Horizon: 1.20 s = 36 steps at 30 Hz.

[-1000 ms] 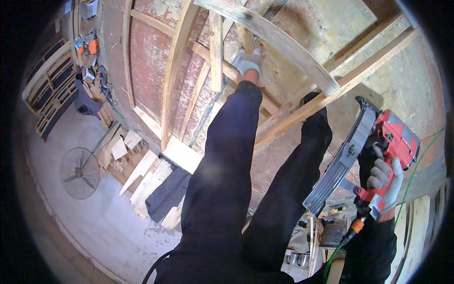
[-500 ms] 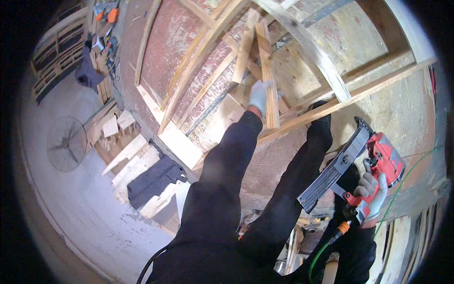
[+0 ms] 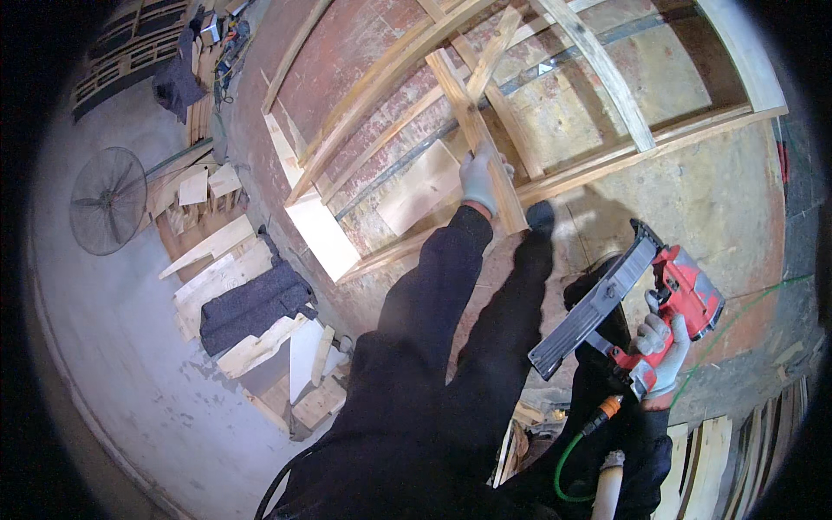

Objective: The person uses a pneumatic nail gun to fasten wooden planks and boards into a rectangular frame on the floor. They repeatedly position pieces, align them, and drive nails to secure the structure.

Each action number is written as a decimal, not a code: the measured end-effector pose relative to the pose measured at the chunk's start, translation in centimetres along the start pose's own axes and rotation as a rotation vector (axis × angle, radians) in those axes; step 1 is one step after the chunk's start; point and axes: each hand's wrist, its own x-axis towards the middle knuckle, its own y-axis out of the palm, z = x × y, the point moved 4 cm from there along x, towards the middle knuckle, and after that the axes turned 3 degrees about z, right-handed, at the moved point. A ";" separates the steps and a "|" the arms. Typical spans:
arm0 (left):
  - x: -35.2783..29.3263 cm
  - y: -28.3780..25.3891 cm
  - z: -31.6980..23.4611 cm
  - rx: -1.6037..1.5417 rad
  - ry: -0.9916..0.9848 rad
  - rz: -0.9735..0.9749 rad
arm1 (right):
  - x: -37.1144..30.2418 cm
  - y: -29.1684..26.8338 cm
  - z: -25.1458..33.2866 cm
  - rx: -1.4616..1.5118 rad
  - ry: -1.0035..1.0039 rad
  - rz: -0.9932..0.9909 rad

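Note:
My gloved left hand (image 3: 476, 179) is closed round a wooden slat (image 3: 474, 120), whose near end juts past a rail of a large wooden frame (image 3: 598, 163). A second short slat (image 3: 497, 50) leans across behind the held one, touching or overlapping it. Off to the right, my gloved right hand (image 3: 664, 343) grips a red nail gun (image 3: 690, 282) by its handle, apart from the frame. The gun's long grey magazine (image 3: 589, 314) points down and left. A green air hose (image 3: 563, 464) joins it through an orange-and-black fitting.
A worn board surface (image 3: 711, 217) lies under the frame. On the left are a round floor fan (image 3: 108, 201), wood offcuts (image 3: 208, 247) and a dark folded cloth (image 3: 256, 308). Pale planks (image 3: 700, 464) stand at lower right, and a pallet (image 3: 130, 52) lies at upper left.
The held slat has tilted, its far end swinging left, and now crosses the second slat. My right hand and the nail gun sit slightly farther left in view. The whole view has shifted.

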 end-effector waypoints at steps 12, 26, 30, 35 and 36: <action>4.4 -6.4 -6.1 -0.023 -0.087 0.146 | -1.5 -6.0 -15.4 0.106 -0.085 -0.147; 9.1 -7.0 -3.1 -0.043 -0.109 0.184 | 5.3 -9.2 -24.9 0.140 -0.092 0.003; 9.1 -7.6 -3.3 0.025 -0.001 0.066 | 6.0 -10.3 -25.3 0.203 -0.062 0.046; 9.8 -8.8 -2.7 0.017 -0.030 0.080 | 5.6 -12.2 -25.5 0.196 -0.089 -0.041; 10.0 -9.4 -2.6 0.041 -0.043 0.031 | 5.5 -12.4 -25.4 0.139 -0.093 -0.028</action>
